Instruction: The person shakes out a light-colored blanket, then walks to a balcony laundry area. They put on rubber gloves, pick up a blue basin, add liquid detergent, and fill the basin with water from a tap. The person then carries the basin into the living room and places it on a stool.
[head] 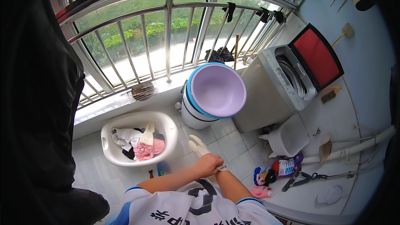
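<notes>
A cream rubber glove point(200, 147) covers my right hand point(197, 146), its fingers stretched out away from me. My bare left hand point(210, 163) grips that glove's cuff point(222, 167) at the right wrist. To the left of my hands, a white plastic tub point(107, 153) stands on the tiled floor. Inside it are a white garment point(125, 137), a pink cloth point(147, 150) and some dark fabric point(128, 154). A second cream glove point(148, 133) lies on top of these clothes.
A lilac basin point(218, 90) rests in a blue one on a white bucket point(195, 120). Right of it stands a top-loading washing machine point(265, 93), its red lid point(317, 56) raised. Bottles point(286, 166) and a white plastic stool point(289, 137) sit at right. Metal railings point(168, 37) line the window.
</notes>
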